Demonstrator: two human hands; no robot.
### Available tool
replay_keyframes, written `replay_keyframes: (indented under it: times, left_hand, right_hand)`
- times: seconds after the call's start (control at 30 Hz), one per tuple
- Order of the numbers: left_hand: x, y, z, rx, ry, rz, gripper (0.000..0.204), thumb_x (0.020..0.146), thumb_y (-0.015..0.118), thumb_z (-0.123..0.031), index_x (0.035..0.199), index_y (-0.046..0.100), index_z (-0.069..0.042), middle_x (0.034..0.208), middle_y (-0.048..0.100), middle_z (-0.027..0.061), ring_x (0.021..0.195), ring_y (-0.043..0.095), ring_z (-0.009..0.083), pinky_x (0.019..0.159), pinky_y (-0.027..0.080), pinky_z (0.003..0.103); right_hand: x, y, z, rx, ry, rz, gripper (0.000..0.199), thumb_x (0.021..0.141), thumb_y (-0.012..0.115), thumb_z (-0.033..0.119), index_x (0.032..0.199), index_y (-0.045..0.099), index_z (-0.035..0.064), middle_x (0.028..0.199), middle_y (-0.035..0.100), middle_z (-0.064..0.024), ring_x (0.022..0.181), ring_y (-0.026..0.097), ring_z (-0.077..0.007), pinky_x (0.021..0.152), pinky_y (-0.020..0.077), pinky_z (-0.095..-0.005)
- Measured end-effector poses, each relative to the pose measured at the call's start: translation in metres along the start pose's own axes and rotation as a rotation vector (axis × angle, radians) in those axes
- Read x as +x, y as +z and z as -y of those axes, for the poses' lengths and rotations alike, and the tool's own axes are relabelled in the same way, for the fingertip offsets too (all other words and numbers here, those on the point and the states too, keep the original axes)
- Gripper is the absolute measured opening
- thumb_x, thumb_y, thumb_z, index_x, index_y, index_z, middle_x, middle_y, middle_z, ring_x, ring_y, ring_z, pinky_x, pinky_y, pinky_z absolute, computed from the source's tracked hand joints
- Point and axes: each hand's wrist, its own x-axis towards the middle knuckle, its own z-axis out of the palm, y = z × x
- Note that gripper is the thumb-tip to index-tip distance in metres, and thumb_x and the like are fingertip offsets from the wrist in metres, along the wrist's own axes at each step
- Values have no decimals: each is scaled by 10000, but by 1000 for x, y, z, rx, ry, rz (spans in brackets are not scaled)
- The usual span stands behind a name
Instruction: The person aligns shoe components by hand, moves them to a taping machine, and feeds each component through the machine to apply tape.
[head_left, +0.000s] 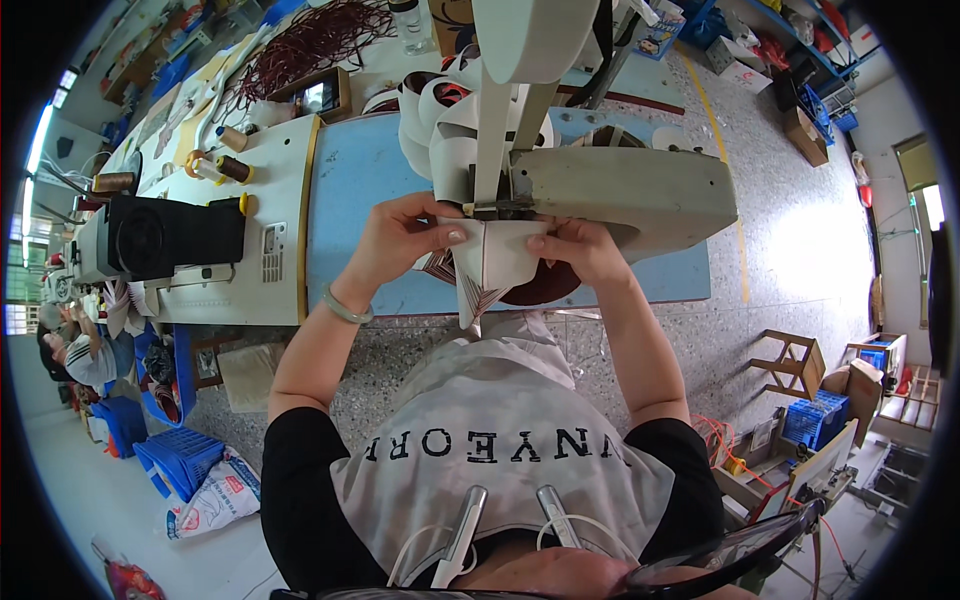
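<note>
A white sheet piece with a seam down its middle [484, 250] lies under the head of a sewing machine [620, 190]. My left hand [405, 235] pinches its left edge between thumb and fingers. On the other side, my right hand [582, 250] grips the right edge, thumb on top. Below the hands the piece tapers over a stack of thin layers with dark red edges. Behind the machine's needle area, white curled pieces with dark red insides [440, 110] are heaped. The needle itself is hidden by the machine parts.
The machine stands on a blue worktop [360, 190]. To the left is a second sewing machine [150, 235] with thread spools [235, 168]. Dark red strips [310, 45] lie at the far left. A wooden stool [790, 362] stands at right; blue baskets [180, 460] sit lower left.
</note>
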Motion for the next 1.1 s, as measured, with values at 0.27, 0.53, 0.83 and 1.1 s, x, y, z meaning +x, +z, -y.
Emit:
replay_keyframes:
  times: [0.27, 0.53, 0.83, 1.1]
  left_hand:
    - [12, -4, 4, -61, -58, -51, 190, 847, 720, -156, 908, 681, 19, 787, 665, 35, 655, 584, 66, 566, 487, 201]
    - [50, -9, 7, -66, -36, -150, 232, 881, 685, -227, 922, 688, 1, 750, 647, 17, 564, 521, 54, 505, 431, 189]
    - [-31, 41, 81, 110, 161, -507, 548, 891, 635, -113, 1366, 379, -18, 1197, 535, 116, 965, 526, 128, 792, 481, 254]
    - [-59, 76, 82, -153, 7, -306, 680, 851, 658, -65, 1409, 271, -24, 1325, 417, 120, 1077, 482, 169, 878, 464, 300]
  right_hand:
    - [18, -6, -5, -48, -126, -96, 416, 760, 743, 6, 1143, 582, 16, 1014, 619, -37, 933, 580, -138, 812, 494, -274]
    - [70, -68, -63, 567, -310, -228, 360, 844, 680, 76, 1176, 541, 47, 1098, 578, -56, 997, 551, -154, 868, 481, -311]
    - [-5, -2, -52, -861, -644, -693, 215, 786, 734, 123, 968, 661, 34, 996, 640, -116, 943, 599, -222, 873, 448, -380]
    - [-10, 14, -37, -1258, -534, -234, 110, 734, 725, 118, 806, 696, 41, 780, 667, -50, 832, 608, -251, 797, 473, -386]
